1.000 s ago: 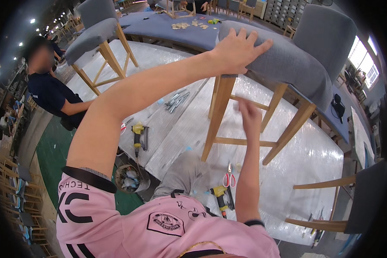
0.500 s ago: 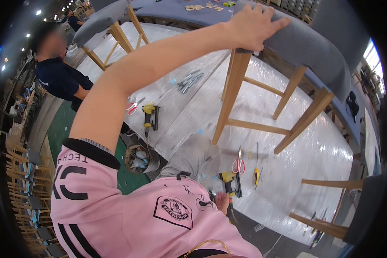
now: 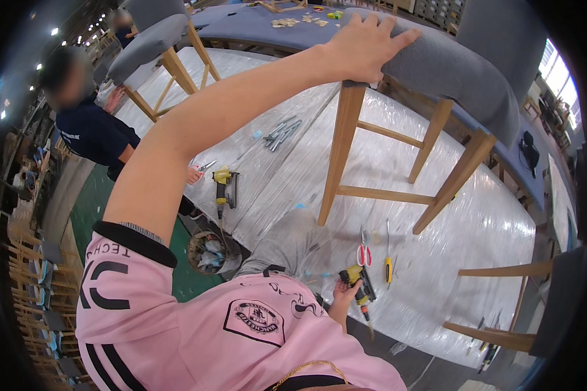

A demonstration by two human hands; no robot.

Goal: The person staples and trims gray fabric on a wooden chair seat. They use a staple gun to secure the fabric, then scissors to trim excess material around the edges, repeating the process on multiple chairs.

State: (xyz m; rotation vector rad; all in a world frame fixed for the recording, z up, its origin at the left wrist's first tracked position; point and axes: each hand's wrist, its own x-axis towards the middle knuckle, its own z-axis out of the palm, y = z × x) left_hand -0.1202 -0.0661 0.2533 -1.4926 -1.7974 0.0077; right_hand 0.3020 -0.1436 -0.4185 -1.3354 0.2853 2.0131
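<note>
A grey upholstered chair (image 3: 460, 81) with wooden legs stands on the plastic-wrapped tabletop. My left hand (image 3: 366, 49) lies on the corner of its padded seat, fingers spread and stretched out. Close to my body at the table's near edge, my right hand (image 3: 343, 296) is closed round a yellow and black staple gun (image 3: 352, 275), whose air hose trails down. Just beyond that gun lie red-handled scissors (image 3: 364, 253) and a yellow-handled screwdriver (image 3: 389, 266).
A person in dark blue (image 3: 91, 130) stands at left, one hand at another pair of scissors (image 3: 205, 166). A second staple gun (image 3: 224, 189), metal bolts (image 3: 282, 135), a waste bucket (image 3: 231, 260) and more chairs (image 3: 151, 45) are around. Chair legs (image 3: 502, 272) jut in from the right.
My right hand has come up and taken hold of the staple gun, which is shifted and turned slightly. The co-worker's hand has come to the other scissors. My left hand stays on the seat.
</note>
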